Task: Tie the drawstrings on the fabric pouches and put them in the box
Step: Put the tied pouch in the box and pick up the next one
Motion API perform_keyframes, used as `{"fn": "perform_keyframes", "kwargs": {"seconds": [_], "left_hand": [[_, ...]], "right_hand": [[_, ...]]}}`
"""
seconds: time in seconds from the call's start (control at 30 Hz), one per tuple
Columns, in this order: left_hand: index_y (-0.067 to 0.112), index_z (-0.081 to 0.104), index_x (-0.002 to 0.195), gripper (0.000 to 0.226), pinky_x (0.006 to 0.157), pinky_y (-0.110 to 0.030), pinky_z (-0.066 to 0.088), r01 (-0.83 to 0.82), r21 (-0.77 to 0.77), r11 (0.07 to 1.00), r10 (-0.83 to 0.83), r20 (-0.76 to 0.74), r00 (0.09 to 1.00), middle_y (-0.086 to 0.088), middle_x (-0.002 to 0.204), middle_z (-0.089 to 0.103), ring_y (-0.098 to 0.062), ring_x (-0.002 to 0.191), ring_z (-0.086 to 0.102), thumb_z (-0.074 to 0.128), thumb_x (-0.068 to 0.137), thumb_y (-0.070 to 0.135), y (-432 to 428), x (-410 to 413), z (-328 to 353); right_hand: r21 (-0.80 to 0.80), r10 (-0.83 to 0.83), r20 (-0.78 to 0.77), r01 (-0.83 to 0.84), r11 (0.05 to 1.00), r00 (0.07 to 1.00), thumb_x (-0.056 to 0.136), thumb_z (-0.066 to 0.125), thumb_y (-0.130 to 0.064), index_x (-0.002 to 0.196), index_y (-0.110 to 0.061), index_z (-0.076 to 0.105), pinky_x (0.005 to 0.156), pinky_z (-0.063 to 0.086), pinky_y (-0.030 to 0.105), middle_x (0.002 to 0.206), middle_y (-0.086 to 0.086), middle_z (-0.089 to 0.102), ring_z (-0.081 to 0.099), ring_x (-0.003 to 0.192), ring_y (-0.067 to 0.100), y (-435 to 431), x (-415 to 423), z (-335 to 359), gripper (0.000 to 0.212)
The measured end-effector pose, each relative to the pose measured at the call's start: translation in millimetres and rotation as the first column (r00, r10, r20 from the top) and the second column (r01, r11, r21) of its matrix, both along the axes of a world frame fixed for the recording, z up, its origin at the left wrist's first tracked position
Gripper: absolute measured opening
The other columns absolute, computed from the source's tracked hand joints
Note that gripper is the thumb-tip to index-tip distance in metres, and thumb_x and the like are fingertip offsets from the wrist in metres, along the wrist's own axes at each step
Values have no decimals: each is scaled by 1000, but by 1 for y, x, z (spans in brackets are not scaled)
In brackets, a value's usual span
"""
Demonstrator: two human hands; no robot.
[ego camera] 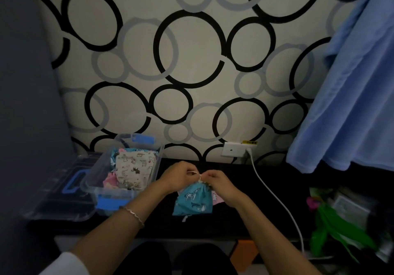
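**Fingers on the cord: blue pouch being tied, box part-filled**

Fingers (193, 173) of the left hand (178, 175) and of the right hand (215, 178) are pinched narrow on the white drawstring (200, 176), one end each, meeting just above the gathered neck of the blue pouch (193, 200). The cord crosses between the two pinches; whether a knot is formed yet cannot be told at this sharpness. The pouch mouth looks cinched. It hangs or rests directly below the fingertips, over the dark table (245, 191).

Progress, judged:
- Done: several pouches lie in the clear box (102, 174), which sits to the left of the left hand, just beyond the knuckles. The cream printed pouch (134, 168) lies on top.
- In hand: the blue pouch, tie not confirmed complete, not yet boxed.
- Left: a pink pouch (217, 199) shows under the right wrist, partly hidden behind the blue one; its cord is not visible.

Counts:
- Pouches in box: at least three by colour (cream, a blue edge, a pink edge); more may be hidden beneath.
- Pouches outside the box: two seen (blue, pink).
- Boxes: one, open.
- Lids: one, clear with a blue handle (72, 184), lying further left of the box.
- Hands: two, both occupied.
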State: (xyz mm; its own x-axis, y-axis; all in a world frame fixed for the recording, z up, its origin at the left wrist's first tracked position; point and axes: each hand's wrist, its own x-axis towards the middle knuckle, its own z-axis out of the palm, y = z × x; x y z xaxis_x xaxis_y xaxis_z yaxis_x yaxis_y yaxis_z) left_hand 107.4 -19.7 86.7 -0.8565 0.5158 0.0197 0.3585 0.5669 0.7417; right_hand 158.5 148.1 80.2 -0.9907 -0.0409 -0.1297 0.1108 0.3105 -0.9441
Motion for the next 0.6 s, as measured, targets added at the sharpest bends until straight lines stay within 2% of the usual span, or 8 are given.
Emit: {"fn": "perform_keyframes", "kwargs": {"seconds": [0.07,0.13,0.23,0.3,0.37,0.43,0.53,0.6], "left_hand": [[25,76,80,17,64,-31,51,-12,39,999,11,18,1000,3,73,72,-8,68,66,65,85,37,-2,0,-1],[25,78,79,18,60,-31,49,-24,95,995,21,34,999,0,69,72,-8,62,63,68,84,39,-4,1,-2],[27,79,79,13,64,-34,55,-51,142,989,47,31,998,4,69,74,-10,68,69,72,81,38,-5,1,-2],[23,79,81,15,67,-34,56,-84,203,975,71,74,995,0,74,75,-13,73,70,74,81,37,-5,1,-3],[15,79,86,18,66,-29,55,-115,263,958,76,154,985,-8,81,75,-15,75,70,74,83,32,-5,3,-2],[9,76,94,24,66,-23,55,-128,276,953,63,232,971,-9,87,75,-15,79,71,72,84,31,-6,5,-1],[7,73,99,27,63,-19,55,-147,300,942,50,308,950,-9,92,75,-15,80,71,71,85,31,-6,7,-1],[7,73,99,28,62,-19,56,-179,320,930,67,331,941,-10,91,75,-16,79,71,71,85,31,-6,6,-2]], "right_hand": [[-246,19,83,2,969,996,97,52,-16,78,-12,68,72,46,25,77,4,64,59,75,14,0,4,1,25],[-400,44,137,14,916,990,96,56,-21,85,-9,72,77,47,28,82,7,65,59,79,17,2,5,-1,24],[-497,70,199,39,867,977,95,59,-27,109,1,69,91,51,42,103,17,69,63,97,29,2,4,-9,33],[-526,49,202,66,848,978,94,61,-26,111,0,70,85,55,44,106,21,71,67,98,32,-1,5,-10,33],[-450,-35,165,107,887,986,91,64,-25,102,-2,74,71,56,37,98,20,73,70,87,28,-6,7,-5,27],[-325,-136,89,158,932,987,89,67,-21,96,-2,74,64,56,29,91,17,74,72,78,22,-10,8,-1,21],[-144,-219,-68,208,968,973,87,71,-15,91,-4,71,62,52,19,83,7,71,69,76,14,-13,5,1,11],[-47,-257,-206,252,966,944,82,75,-10,88,-9,67,61,49,16,76,0,64,60,70,6,-15,3,0,11]]}}
